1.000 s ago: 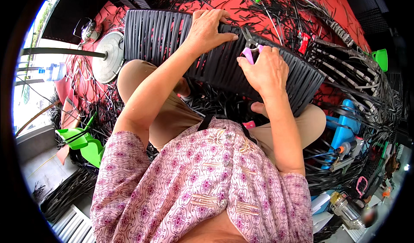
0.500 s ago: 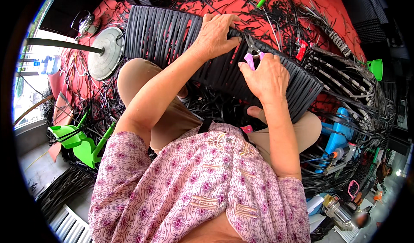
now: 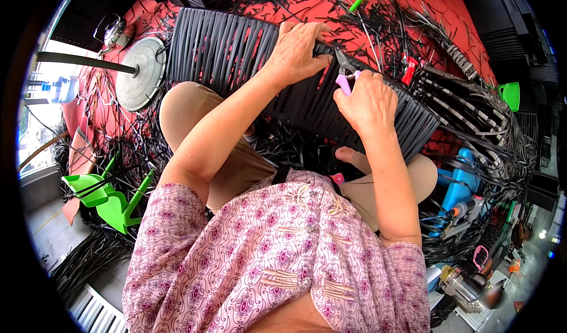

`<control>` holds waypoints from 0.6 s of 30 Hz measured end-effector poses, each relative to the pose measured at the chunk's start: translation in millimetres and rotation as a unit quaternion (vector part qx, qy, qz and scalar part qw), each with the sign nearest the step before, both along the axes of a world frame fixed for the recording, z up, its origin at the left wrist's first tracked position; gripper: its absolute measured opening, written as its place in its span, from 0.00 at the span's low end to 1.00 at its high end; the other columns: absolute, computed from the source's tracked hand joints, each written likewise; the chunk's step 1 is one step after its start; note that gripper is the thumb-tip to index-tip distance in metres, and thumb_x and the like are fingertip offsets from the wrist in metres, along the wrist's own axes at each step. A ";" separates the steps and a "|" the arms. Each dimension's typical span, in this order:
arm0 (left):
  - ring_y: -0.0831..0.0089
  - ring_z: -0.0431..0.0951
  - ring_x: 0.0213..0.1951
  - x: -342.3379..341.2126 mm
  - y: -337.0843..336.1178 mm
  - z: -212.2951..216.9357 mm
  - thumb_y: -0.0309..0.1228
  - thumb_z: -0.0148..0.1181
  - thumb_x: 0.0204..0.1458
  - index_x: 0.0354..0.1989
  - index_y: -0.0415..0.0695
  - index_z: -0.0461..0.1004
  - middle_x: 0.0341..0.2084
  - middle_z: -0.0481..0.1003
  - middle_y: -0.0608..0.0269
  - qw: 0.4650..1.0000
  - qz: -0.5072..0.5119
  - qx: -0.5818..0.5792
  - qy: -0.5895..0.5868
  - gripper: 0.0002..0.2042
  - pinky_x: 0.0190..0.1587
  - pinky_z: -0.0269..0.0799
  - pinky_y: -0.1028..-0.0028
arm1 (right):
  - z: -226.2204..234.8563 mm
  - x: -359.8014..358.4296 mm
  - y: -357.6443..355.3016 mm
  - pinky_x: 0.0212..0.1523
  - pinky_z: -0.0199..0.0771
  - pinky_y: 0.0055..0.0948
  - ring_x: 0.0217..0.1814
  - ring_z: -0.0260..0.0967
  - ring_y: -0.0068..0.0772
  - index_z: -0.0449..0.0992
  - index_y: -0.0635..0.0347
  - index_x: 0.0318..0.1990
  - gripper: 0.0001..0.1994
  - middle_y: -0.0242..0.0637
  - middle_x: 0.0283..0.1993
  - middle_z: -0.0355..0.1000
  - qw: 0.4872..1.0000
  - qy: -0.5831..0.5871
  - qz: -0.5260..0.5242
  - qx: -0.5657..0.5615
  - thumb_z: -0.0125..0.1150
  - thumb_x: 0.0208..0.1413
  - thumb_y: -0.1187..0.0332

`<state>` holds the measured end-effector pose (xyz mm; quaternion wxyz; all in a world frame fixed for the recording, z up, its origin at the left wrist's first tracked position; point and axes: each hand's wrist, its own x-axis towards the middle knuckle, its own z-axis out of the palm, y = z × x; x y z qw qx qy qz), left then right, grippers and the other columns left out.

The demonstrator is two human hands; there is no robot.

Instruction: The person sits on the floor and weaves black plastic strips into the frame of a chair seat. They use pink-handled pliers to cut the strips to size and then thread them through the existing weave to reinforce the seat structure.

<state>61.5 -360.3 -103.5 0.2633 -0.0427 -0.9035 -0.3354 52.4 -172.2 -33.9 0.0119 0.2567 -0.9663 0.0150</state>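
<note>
The right hand's (image 3: 369, 104) grip wraps pink-handled snips (image 3: 347, 70); the black woven panel (image 3: 304, 93) lies beneath. Whether the left hand (image 3: 295, 49) pinches its far edge, I can't tell. Slipping blades could nick that thumb.

The long black strip-wrapped panel (image 3: 298, 101) lay slantwise, its left end farther from the viewer than its right end. Flat dark strips ran side by side across its width. Narrow gaps were noted toward the left and middle, with red visible through them; strips at the right end sat closer together. The small shears (image 3: 345, 65) were positioned over the panel near its far edge, right of centre. Grey metal blades pointed away and slightly left; the lilac handles were partly hidden. Blade contact could not be determined.
</note>
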 end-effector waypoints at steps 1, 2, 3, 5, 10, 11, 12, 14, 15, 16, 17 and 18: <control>0.64 0.75 0.47 -0.3 -0.1 -0.6 0.37 0.68 0.41 0.54 0.46 0.69 0.38 0.76 0.61 1.000 0.000 0.000 0.007 0.28 0.57 0.55 0.63 | -1.2 -0.4 0.9 0.39 0.80 0.41 0.36 0.79 0.49 0.76 0.70 0.37 0.23 0.53 0.37 0.75 1.000 0.011 0.007 0.007 0.69 0.44 0.55; 0.64 0.75 0.46 -0.5 0.3 -1.0 0.36 0.68 0.41 0.54 0.46 0.69 0.38 0.76 0.61 1.000 0.001 0.000 0.010 0.28 0.57 0.56 0.64 | -0.4 0.3 1.1 0.39 0.81 0.40 0.35 0.79 0.48 0.76 0.69 0.36 0.22 0.52 0.36 0.75 1.000 0.024 0.012 0.015 0.69 0.44 0.56; 0.64 0.75 0.46 0.4 1.0 0.4 0.35 0.69 0.41 0.54 0.46 0.69 0.38 0.77 0.61 1.000 0.003 -0.001 0.012 0.28 0.56 0.57 0.65 | 0.5 1.9 1.0 0.38 0.81 0.39 0.35 0.79 0.46 0.76 0.68 0.36 0.21 0.51 0.36 0.75 0.999 0.036 0.017 0.023 0.70 0.44 0.56; 0.64 0.75 0.45 0.2 3.0 1.0 0.34 0.70 0.41 0.54 0.46 0.69 0.38 0.77 0.62 1.000 0.002 0.001 0.017 0.29 0.56 0.57 0.65 | 1.1 3.0 2.8 0.36 0.81 0.37 0.34 0.79 0.44 0.76 0.66 0.36 0.20 0.49 0.35 0.75 0.997 0.056 0.028 0.036 0.71 0.44 0.57; 0.64 0.76 0.46 3.0 0.3 2.3 0.35 0.70 0.41 0.55 0.47 0.69 0.39 0.78 0.63 1.000 0.006 -0.001 0.002 0.29 0.57 0.57 0.65 | 4.4 -2.4 25.0 0.35 0.79 0.42 0.33 0.78 0.49 0.75 0.63 0.38 0.20 0.45 0.35 0.75 0.997 0.026 0.070 -0.002 0.71 0.44 0.57; 0.65 0.76 0.47 3.7 0.4 1.9 0.36 0.70 0.41 0.55 0.47 0.69 0.39 0.78 0.63 1.000 0.006 0.000 0.000 0.29 0.58 0.57 0.65 | 7.9 5.1 30.3 0.37 0.78 0.43 0.35 0.77 0.50 0.75 0.63 0.39 0.21 0.45 0.35 0.75 0.997 0.004 0.059 -0.047 0.71 0.43 0.56; 0.65 0.76 0.47 5.4 -0.3 0.2 0.36 0.70 0.42 0.54 0.47 0.69 0.39 0.78 0.63 1.000 0.007 0.001 -0.002 0.29 0.58 0.57 0.65 | 11.6 15.5 36.4 0.39 0.77 0.44 0.36 0.76 0.51 0.75 0.63 0.39 0.22 0.45 0.36 0.74 0.994 -0.020 0.049 -0.091 0.72 0.43 0.56; 0.65 0.76 0.47 4.1 -0.2 0.1 0.36 0.70 0.42 0.54 0.47 0.69 0.39 0.78 0.64 1.000 0.005 -0.003 0.000 0.28 0.58 0.57 0.65 | 12.3 24.2 49.3 0.42 0.75 0.46 0.40 0.75 0.52 0.74 0.63 0.41 0.23 0.45 0.38 0.73 0.991 -0.029 0.034 -0.123 0.72 0.42 0.55; 0.65 0.76 0.47 3.7 0.2 0.9 0.36 0.70 0.42 0.54 0.47 0.70 0.39 0.78 0.64 1.000 0.002 -0.008 0.003 0.28 0.58 0.57 0.65 | 7.1 25.0 60.4 0.43 0.74 0.46 0.41 0.74 0.51 0.74 0.63 0.42 0.24 0.46 0.39 0.72 0.993 -0.016 0.029 -0.110 0.72 0.42 0.55; 0.66 0.76 0.47 3.6 0.5 1.2 0.36 0.70 0.42 0.54 0.46 0.70 0.39 0.78 0.65 1.000 -0.001 -0.013 0.006 0.28 0.58 0.57 0.65 | 3.5 25.2 67.7 0.45 0.73 0.46 0.43 0.73 0.51 0.73 0.63 0.43 0.25 0.46 0.40 0.72 0.995 -0.003 0.024 -0.098 0.72 0.42 0.54; 0.66 0.76 0.47 4.4 0.2 -0.3 0.36 0.70 0.42 0.54 0.47 0.70 0.39 0.78 0.65 1.000 0.001 -0.017 0.018 0.27 0.58 0.58 0.65 | 1.2 24.6 70.8 0.49 0.71 0.45 0.46 0.71 0.50 0.73 0.64 0.45 0.27 0.47 0.41 0.70 0.996 -0.035 -0.003 -0.086 0.73 0.41 0.55; 0.67 0.75 0.47 4.2 0.3 -2.4 0.37 0.70 0.43 0.53 0.48 0.71 0.38 0.78 0.66 0.999 0.001 -0.021 0.031 0.27 0.57 0.58 0.65 | 1.4 24.4 72.6 0.50 0.71 0.45 0.46 0.71 0.50 0.73 0.63 0.45 0.27 0.47 0.41 0.70 0.996 -0.036 -0.002 -0.087 0.73 0.41 0.55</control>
